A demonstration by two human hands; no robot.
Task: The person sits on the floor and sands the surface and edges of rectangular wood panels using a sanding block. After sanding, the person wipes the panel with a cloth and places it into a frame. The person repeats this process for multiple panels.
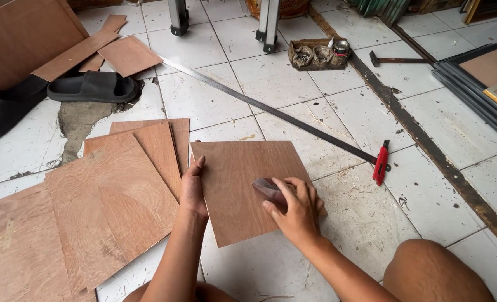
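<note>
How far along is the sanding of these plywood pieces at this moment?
One plywood square is in hand: the left hand steadies its left edge while the right hand presses sandpaper on its surface. A stack of similar boards lies to the left; whether those are finished cannot be told.

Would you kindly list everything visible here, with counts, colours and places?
plywood square: one, brown, centre floor
sandpaper piece: one, grey-brown, on the square
plywood stack: several, brown, left
steel ruler: one, grey, diagonal across tiles
utility knife: one, red, by the ruler's end
sandals: two, black, upper left
hammer: one, dark, upper right
tray of bits: one, brown, top
left hand: flat on square's edge
right hand: pressing the sandpaper
</note>
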